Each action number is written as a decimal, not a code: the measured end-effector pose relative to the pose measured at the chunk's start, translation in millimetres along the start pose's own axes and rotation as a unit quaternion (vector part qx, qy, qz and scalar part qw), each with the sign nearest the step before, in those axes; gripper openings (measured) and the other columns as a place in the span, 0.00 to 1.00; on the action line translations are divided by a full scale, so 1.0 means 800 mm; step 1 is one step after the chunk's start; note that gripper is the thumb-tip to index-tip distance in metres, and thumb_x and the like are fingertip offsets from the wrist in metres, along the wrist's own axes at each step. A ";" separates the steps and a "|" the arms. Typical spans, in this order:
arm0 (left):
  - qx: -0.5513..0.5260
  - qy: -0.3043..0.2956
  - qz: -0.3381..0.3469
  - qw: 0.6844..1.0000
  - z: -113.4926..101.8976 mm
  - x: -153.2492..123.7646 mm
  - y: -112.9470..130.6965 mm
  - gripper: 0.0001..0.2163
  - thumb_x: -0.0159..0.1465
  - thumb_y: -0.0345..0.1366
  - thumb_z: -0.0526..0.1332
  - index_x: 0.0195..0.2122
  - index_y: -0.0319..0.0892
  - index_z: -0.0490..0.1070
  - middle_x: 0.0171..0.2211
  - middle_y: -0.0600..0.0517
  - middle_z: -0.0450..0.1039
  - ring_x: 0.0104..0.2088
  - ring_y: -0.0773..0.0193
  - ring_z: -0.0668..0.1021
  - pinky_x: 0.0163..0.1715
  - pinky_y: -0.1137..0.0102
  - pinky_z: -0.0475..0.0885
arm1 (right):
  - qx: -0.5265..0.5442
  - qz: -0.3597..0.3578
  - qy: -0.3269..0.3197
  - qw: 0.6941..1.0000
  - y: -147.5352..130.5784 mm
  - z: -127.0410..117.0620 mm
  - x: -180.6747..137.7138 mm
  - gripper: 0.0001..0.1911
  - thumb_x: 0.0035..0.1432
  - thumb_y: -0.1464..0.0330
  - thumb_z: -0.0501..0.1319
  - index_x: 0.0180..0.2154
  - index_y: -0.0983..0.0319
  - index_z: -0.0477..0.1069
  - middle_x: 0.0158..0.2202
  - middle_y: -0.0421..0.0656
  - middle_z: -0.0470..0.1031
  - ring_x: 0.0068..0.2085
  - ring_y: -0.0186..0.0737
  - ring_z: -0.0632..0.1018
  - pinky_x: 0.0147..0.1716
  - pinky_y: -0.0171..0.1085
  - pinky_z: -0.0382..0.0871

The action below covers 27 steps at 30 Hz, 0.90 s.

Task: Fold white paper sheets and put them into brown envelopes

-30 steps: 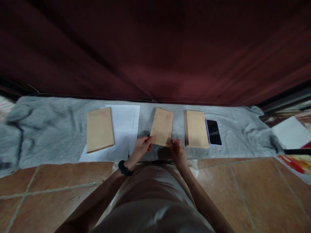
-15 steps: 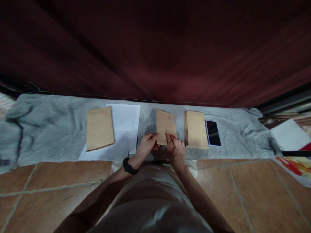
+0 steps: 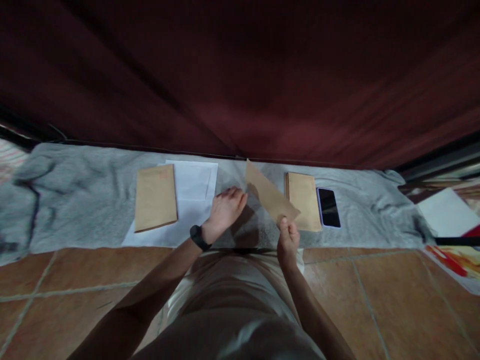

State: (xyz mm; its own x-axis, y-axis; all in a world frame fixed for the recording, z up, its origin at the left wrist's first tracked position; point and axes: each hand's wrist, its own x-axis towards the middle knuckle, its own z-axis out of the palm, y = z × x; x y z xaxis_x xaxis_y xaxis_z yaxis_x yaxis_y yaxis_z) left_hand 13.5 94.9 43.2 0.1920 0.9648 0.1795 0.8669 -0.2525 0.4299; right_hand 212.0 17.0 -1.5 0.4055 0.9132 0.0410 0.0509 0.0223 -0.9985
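Observation:
My right hand [image 3: 288,241] pinches the near corner of a brown envelope [image 3: 269,196] and holds it tilted above the grey cloth [image 3: 75,200]. My left hand [image 3: 225,210], with a black band on its wrist, hovers over the cloth to the left of that envelope, fingers loosely curled and holding nothing. A stack of brown envelopes [image 3: 304,197] lies just right of the held one. Another brown envelope [image 3: 155,197] lies at the left on white sheets of paper [image 3: 193,192].
A dark phone [image 3: 329,206] lies face up beside the stack. A dark red curtain [image 3: 240,75] hangs behind the cloth. Terracotta floor tiles [image 3: 375,300] run along the near side. White and coloured papers [image 3: 450,220] lie at the far right.
My left hand let go of the middle envelope and moved up and left. My right hand lifted the envelope by its corner and tilted it toward the right.

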 end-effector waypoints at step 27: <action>-0.051 -0.113 0.123 0.985 0.082 -0.071 0.023 0.19 0.67 0.24 0.52 0.55 0.38 0.74 0.57 0.40 0.76 0.58 0.54 0.77 0.62 0.58 0.69 | 0.360 0.291 -0.086 0.882 0.033 0.023 -0.006 0.08 0.55 0.65 0.69 0.37 0.56 0.73 0.35 0.36 0.80 0.46 0.36 0.81 0.53 0.35 0.78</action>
State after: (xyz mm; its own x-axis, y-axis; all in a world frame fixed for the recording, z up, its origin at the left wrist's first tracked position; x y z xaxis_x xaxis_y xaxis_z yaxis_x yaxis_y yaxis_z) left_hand 49.1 40.4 -17.1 0.4986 0.8619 0.0921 0.7327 -0.4759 0.4865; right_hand 194.4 20.7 -28.6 0.0238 0.9024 -0.4303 -0.7387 -0.2742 -0.6158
